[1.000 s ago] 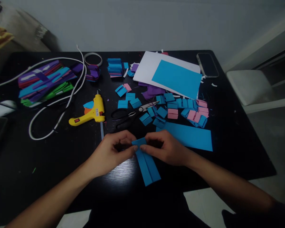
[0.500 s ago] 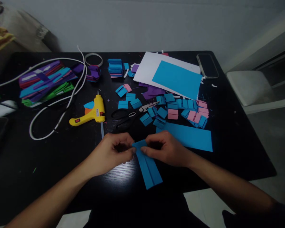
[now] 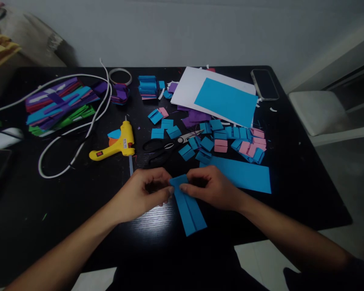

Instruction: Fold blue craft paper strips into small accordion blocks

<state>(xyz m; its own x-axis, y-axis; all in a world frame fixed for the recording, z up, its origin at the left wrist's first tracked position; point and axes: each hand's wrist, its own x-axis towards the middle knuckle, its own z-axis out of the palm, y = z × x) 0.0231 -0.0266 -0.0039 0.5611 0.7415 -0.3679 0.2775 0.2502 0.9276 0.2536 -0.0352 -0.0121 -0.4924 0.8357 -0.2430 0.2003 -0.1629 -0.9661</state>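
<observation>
A folded blue paper strip (image 3: 189,212) with a lengthwise crease slants over the near part of the black table. My left hand (image 3: 147,192) pinches its upper left edge between thumb and fingers. On the other side, my right hand (image 3: 210,188) grips the top right edge, thumb lying on the paper. Partly behind my right hand lies a flat blue paper piece (image 3: 248,176). Scissors (image 3: 170,145) with black handles rest beyond my hands, beside several small folded blue and pink pieces (image 3: 221,145).
A yellow glue gun (image 3: 118,144) and a looped white cable (image 3: 50,176) lie on the left, near bundled coloured papers (image 3: 62,103). White sheets (image 3: 186,87), a blue sheet (image 3: 226,101) and a phone (image 3: 265,84) are at the back.
The lower end of the blue strip has risen slightly and shifted a little away from me. Both hands keep their hold, with my right hand moved very slightly.
</observation>
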